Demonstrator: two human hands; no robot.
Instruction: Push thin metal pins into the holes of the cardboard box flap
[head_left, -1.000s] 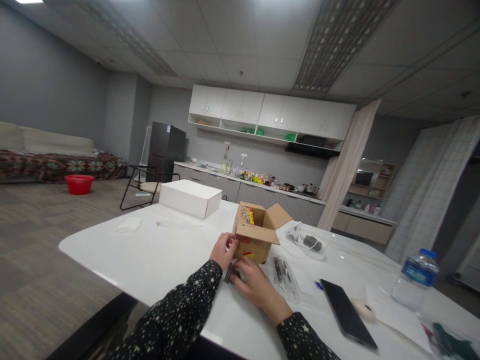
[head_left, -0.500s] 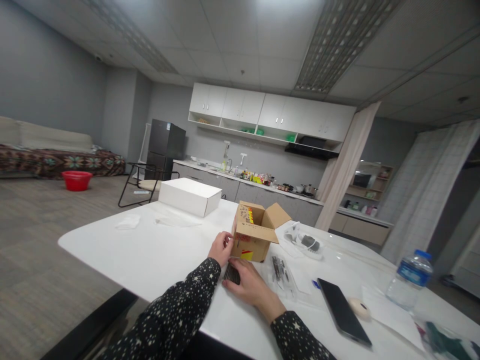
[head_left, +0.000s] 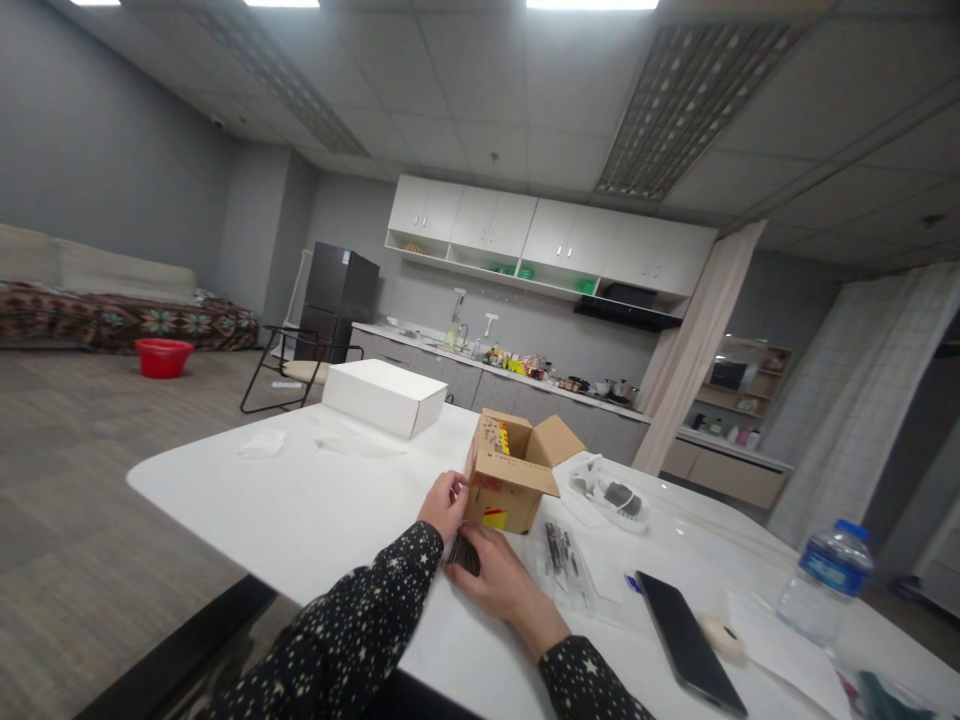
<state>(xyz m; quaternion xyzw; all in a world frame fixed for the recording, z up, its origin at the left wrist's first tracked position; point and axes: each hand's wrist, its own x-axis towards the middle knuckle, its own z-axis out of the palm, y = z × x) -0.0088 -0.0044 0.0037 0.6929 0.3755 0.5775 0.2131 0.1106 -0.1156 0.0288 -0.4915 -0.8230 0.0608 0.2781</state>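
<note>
Strips (head_left: 463,556) looked better gathered now, clasped by my right hand (head_left: 495,577) near the box (head_left: 508,506); my half-curled left hand (head_left: 444,505) sat beside it, holding what I couldn't tell.

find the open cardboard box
In the head view, the cardboard box is just right of centre on the white table, beyond the right hand and beside the left hand.

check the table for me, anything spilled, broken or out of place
Nothing stands out: no spill or damage shows on the table. The cardboard box is upright, its top open; the loose white piece near the left edge looks merely untidy.
</note>
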